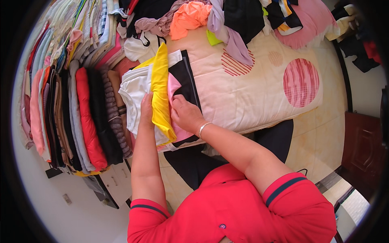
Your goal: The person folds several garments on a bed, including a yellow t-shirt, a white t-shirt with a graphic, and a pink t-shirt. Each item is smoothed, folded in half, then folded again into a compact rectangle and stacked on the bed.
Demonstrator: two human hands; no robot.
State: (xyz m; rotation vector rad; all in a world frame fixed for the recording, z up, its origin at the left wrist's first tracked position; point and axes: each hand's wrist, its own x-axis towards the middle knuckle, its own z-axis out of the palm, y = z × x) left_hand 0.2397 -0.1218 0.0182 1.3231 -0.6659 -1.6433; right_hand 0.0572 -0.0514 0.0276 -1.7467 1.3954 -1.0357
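A folded bright yellow garment [160,91] lies lengthwise over a pile of clothes before me. My left hand [146,111] holds its left edge, thumb on top and the fingers hidden. At its right, pink fabric [174,83] shows, and my right hand [186,114] pinches it, fingers bent. White knit tops [133,88], one with a round neckline, are stacked under and to the left of the yellow piece. Beneath the pink fabric, a folded black garment [190,82] reaches toward the bed's near edge.
Upright rows of folded clothes [91,118] fill the left side. Across the far side of the padded bed cover [243,100] lie an orange garment [190,18], a lilac one [234,42] and a pink ruffled pillow [307,24]. A brown door [361,152] stands at right.
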